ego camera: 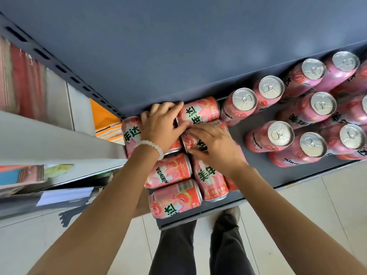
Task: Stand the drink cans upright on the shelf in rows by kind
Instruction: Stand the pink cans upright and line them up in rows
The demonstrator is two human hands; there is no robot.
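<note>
Several pink peach drink cans lie on their sides in a pile at the left end of the dark grey shelf (264, 167). My left hand (162, 124), with a white bead bracelet on the wrist, is wrapped over a lying can at the back of the pile (200, 112). My right hand (214, 145) grips another lying can (188, 142) just in front of it. More lying cans (172, 171) fill the front of the pile. To the right, several pink cans stand upright (244, 100) in rows.
The shelf's grey back panel (178, 46) rises behind the cans. A slotted upright post (49, 58) and neighbouring shelves with packaged goods are on the left. Below are a tiled floor (317, 215) and my legs and a shoe (228, 215).
</note>
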